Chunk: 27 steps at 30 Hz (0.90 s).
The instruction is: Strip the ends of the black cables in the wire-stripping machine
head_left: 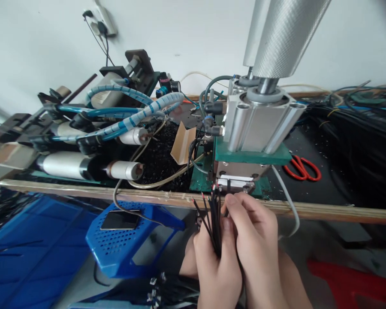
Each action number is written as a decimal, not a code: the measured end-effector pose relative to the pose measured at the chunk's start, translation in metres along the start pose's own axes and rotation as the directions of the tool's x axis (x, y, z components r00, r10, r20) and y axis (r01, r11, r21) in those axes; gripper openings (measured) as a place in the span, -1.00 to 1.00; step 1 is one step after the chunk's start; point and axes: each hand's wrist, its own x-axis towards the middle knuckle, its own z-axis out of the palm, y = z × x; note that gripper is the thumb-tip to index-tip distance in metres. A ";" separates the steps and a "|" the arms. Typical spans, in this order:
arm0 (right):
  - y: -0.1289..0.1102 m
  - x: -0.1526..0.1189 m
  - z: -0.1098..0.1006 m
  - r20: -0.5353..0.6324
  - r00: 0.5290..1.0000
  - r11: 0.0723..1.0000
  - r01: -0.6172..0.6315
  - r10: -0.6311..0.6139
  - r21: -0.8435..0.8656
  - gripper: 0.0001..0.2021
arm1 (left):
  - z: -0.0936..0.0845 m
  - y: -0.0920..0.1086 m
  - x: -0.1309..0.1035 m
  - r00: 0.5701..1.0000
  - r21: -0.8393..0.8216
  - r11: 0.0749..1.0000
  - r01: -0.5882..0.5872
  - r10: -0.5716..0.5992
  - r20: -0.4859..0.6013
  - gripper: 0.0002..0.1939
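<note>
My left hand (pixel 214 266) is closed around a bundle of black cables (pixel 216 227), whose ends point up and fan out. A few of the tips show red. Right beside it, my right hand (pixel 255 238) pinches a single black cable (pixel 229 189) between thumb and fingers. That cable's end reaches the slot of a pneumatic machine (pixel 236 169) with a green plate and silver cylinders. Both hands are in front of the bench edge, just below the machine.
Red-handled scissors (pixel 302 168) lie right of the machine. A folded cardboard piece (pixel 183 143) and several white cylinders with blue hoses (pixel 125 122) are at left. Below the bench stands a blue stool (pixel 111 244) with a phone (pixel 120 219) on it. Black cables (pixel 350 141) are heaped at right.
</note>
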 end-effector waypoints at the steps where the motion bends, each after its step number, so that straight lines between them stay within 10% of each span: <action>1: 0.001 -0.001 -0.001 0.013 1.000 1.000 0.021 -0.021 0.001 -0.59 | -0.002 -0.001 0.000 1.000 -0.001 1.000 0.018 -0.018 0.001 -0.35; 19: 0.019 -0.020 -0.012 0.160 0.941 0.945 0.314 -0.298 -0.087 -0.59 | -0.023 -0.011 -0.007 0.988 -0.118 0.983 0.141 -0.146 -0.038 -0.29; 27: 0.009 -0.014 -0.006 0.035 0.987 0.987 0.156 -0.154 -0.046 -0.53 | -0.018 -0.004 -0.007 0.988 -0.052 0.986 0.157 -0.157 0.006 -0.32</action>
